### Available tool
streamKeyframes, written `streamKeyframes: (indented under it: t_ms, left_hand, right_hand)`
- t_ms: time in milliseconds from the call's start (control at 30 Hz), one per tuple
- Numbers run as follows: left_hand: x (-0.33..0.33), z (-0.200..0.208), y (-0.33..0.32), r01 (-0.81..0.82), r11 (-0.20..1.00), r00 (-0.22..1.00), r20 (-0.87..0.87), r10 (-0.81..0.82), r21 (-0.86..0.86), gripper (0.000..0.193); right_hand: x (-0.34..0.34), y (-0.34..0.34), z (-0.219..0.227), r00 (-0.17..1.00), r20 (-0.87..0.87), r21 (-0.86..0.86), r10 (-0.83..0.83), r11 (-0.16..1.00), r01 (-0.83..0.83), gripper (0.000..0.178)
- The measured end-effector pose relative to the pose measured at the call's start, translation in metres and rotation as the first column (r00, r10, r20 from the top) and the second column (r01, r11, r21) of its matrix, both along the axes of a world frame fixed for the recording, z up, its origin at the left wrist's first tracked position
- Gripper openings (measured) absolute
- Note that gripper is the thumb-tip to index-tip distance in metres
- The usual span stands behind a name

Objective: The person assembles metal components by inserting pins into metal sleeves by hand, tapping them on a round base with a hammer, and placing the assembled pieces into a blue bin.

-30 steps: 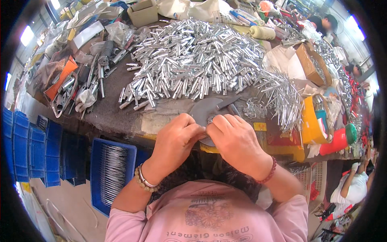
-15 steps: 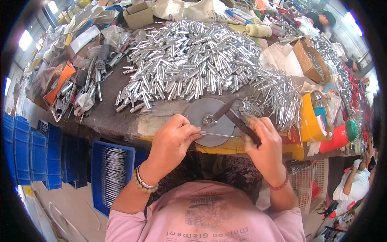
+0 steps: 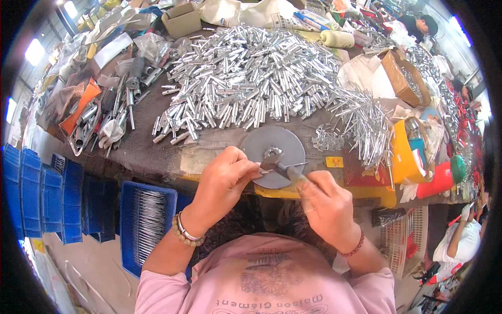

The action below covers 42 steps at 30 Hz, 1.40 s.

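Note:
My left hand is closed in a pinch over a round grey metal disc at the bench's near edge. Between its thumb and fingertips is a small metal rod, its thin end pointing right. My right hand grips the handle of a hammer. The hammer's head is over the disc, close to my left fingertips and the rod; it hides part of the rod, and I cannot tell whether they touch. A large heap of short silver metal tubes lies beyond the disc.
Thin metal pins are piled right of the tubes. A yellow cut-open container and a red jar stand further right. Tools clutter the left. A blue crate of metal rods stands below the bench, left. Another person works far right.
The hammer has swung left and down, its head now beside my left fingertips. My right hand has moved left and nearer me. The left hand has barely moved.

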<state>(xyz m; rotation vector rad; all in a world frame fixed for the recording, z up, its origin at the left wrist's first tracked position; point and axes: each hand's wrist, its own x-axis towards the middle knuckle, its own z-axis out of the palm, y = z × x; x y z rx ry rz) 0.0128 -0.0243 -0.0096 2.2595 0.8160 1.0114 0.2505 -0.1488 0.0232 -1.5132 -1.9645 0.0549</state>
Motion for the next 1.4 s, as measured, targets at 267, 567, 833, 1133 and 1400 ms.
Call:
streamKeyframes:
  t_ms: [267,567,833,1133,1400]
  left_hand:
    - [-0.001,-0.003,-0.001,0.001,1.000,1.000,-0.030,-0.001,-0.021,0.024]
    - [-0.006,0.002,-0.006,-0.064,0.997,0.994,-0.081,0.067,0.046,0.027]
    - [-0.009,-0.006,-0.007,-0.024,0.999,1.000,-0.016,0.024,-0.030,0.033]
    - [-0.018,-0.007,-0.006,0.073,0.984,0.996,0.052,-0.066,-0.164,0.038]
    - [-0.078,-0.001,-0.052,-0.314,0.945,0.945,0.070,0.320,-0.086,0.047]
  right_hand:
    - [0.013,0.009,0.023,0.943,-0.331,-0.066,-0.046,0.997,0.026,0.055]
    - [0.008,0.021,0.009,0.965,0.241,0.027,-0.102,0.995,0.098,0.034]
    - [-0.019,-0.009,-0.003,0.985,-0.147,-0.263,-0.089,0.964,0.047,0.014]
    - [-0.016,-0.012,-0.006,0.566,-0.697,-0.698,-0.441,0.599,-0.393,0.020]
    - [-0.034,-0.013,-0.029,0.446,-0.789,-0.614,-0.423,0.577,-0.539,0.019]
